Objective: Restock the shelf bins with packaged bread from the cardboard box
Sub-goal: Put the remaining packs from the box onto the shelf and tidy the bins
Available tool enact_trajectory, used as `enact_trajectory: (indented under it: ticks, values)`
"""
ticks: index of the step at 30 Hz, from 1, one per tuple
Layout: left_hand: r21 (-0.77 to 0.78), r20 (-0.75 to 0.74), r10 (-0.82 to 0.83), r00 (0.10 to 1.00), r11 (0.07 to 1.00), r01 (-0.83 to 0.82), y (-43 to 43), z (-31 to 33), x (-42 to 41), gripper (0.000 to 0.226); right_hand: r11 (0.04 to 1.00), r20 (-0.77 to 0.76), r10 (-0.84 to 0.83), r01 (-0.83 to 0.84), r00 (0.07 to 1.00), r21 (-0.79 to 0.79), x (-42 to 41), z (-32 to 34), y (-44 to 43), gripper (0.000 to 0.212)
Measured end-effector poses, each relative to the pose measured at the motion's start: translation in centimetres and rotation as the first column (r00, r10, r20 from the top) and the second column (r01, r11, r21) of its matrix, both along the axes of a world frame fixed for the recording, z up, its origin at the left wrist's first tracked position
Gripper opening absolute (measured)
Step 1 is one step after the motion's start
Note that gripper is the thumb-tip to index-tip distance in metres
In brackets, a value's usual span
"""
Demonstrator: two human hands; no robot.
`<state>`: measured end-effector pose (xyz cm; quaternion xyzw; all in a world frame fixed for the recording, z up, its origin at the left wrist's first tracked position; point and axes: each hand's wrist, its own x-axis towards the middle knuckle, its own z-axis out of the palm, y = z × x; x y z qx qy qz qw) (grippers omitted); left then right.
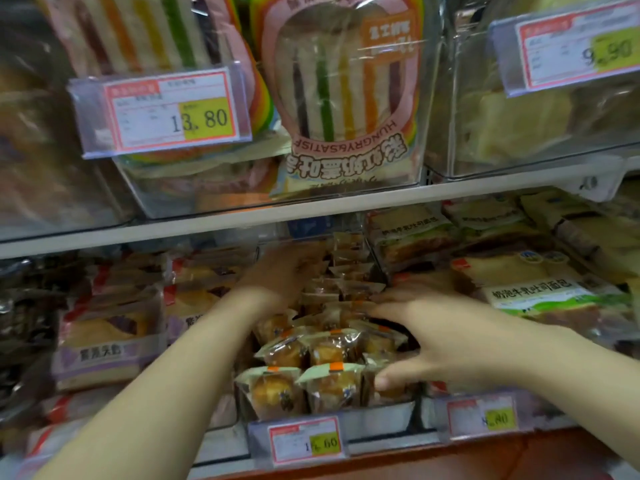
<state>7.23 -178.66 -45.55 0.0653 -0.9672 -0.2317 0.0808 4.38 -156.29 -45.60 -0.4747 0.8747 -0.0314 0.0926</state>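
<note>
- Orange tabs are seen, in the head view, on the top seals of the small bread packs (332,348). These are stood upright in the middle bin (381,415) of the lower shelf, seals up and clear faces turned to the front.
- The packs are lined in rows across the bin, and the rows are set one behind another, so the long axis of the filling runs from the front lip back into the shelf.
- Two packs are counted plainly in the front row, with a third partly hidden at the right. Three are counted in the row behind, and farther back the rows are too blurred to be counted.
- The left hand (287,271) is held deep over the rear rows, palm down. It is smeared by motion, and whether anything is held by it cannot be told.
- The right hand (433,337) is laid over the right side of the packs with fingers spread and nearly straight. Nothing is gripped, and the thumb (384,381) is pressed against the front-right pack.
- Two rainbow toast packs (346,81) are stood on end in a clear bin on the upper shelf, long axes vertical. The print on the right one is upside down.
- Four price tags (169,112) are counted: two on the upper bins and two along the lower front edge.
- Purple-labelled loaves (104,344) are laid flat in the bin to the left, and green-labelled toast packs (540,289) in the bin to the right.
</note>
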Motion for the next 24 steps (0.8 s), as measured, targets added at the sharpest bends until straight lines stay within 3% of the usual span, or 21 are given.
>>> enact_trajectory:
  ticks: [3,5,9,13,16,19,24]
  values:
    - [0.027,0.14,0.031,0.99,0.999,-0.035,1.5,0.1,4.1,0.032,0.997,-0.215,0.059,-0.05,0.975,0.051,1.2,-1.0,-0.5,0.065]
    - [0.016,0.169,-0.043,0.985,0.999,0.041,2.3,-0.4,5.7,0.03,0.999,-0.283,0.032,-0.031,0.958,0.007,1.2,-1.7,-0.8,0.057]
    - [-0.065,0.137,-0.084,0.987,0.993,0.094,2.6,-1.5,6.4,0.035,0.999,-0.292,-0.013,0.003,0.956,-0.035,1.5,-1.8,-1.0,0.055]
    - [-0.146,0.077,-0.012,0.997,0.989,0.023,2.8,-1.7,5.5,0.029,0.994,-0.3,-0.065,0.088,0.952,0.061,2.2,-1.2,0.5,0.069]
    - [-0.232,0.084,0.052,0.995,0.972,-0.031,3.6,-1.7,3.7,0.025,0.991,-0.347,-0.07,0.104,0.935,0.082,3.0,-1.1,1.4,0.064]
    - [-0.356,0.137,0.071,0.988,0.935,-0.018,4.3,-2.0,1.6,0.031,0.998,-0.339,-0.055,0.053,0.939,-0.015,3.4,-2.2,1.0,0.054]
    - [-0.464,0.233,0.057,0.971,0.884,0.059,4.7,-1.8,-0.8,0.033,0.975,-0.511,-0.045,-0.072,0.858,-0.208,2.2,-5.2,1.2,0.06]
